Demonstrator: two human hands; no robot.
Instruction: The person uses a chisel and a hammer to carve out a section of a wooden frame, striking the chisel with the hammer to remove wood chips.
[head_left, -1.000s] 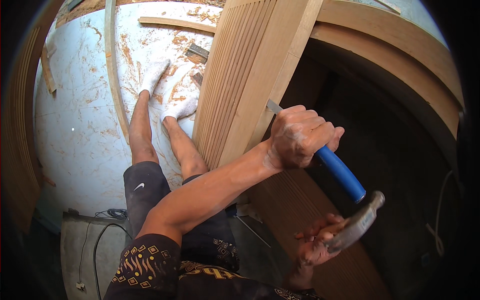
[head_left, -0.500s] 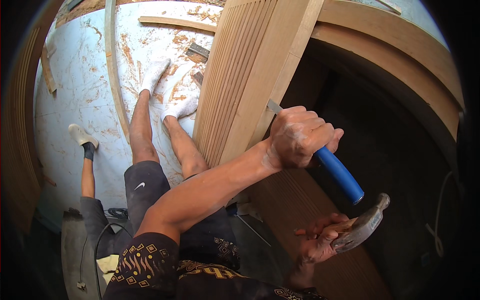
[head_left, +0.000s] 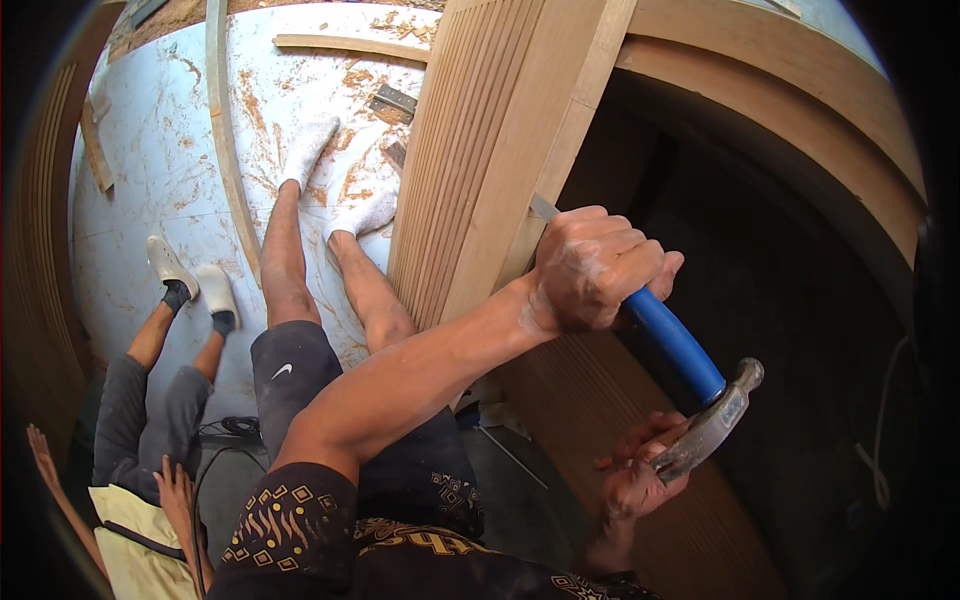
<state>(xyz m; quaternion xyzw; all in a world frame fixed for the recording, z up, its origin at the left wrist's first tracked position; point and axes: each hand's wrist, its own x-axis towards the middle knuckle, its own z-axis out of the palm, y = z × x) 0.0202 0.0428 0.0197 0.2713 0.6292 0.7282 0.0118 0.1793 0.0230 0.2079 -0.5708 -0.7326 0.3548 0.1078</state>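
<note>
My left hand [head_left: 600, 268] is closed round a chisel with a blue handle [head_left: 676, 345]. Its metal blade [head_left: 543, 207] meets the narrow edge of an upright grooved wooden door panel [head_left: 520, 140]. Lower right, my right hand [head_left: 640, 485] grips a claw hammer [head_left: 710, 430] close to its head. The side of the hammer head is at the butt of the chisel handle, apparently touching it. Most of the hammer's handle is hidden by my right hand.
A brown wooden board [head_left: 600, 400] lies below my hands. Curved-looking wooden frame pieces [head_left: 780, 70] cross the upper right. Wood strips [head_left: 350, 45] and shavings lie on the white floor sheet [head_left: 150, 120]. Another person in a yellow top [head_left: 140, 540] stands at left, beside a black cable [head_left: 238, 427].
The hammer in my right hand has moved up and left to the chisel's butt. My left hand barely shifted. At left, the other person has come further into view.
</note>
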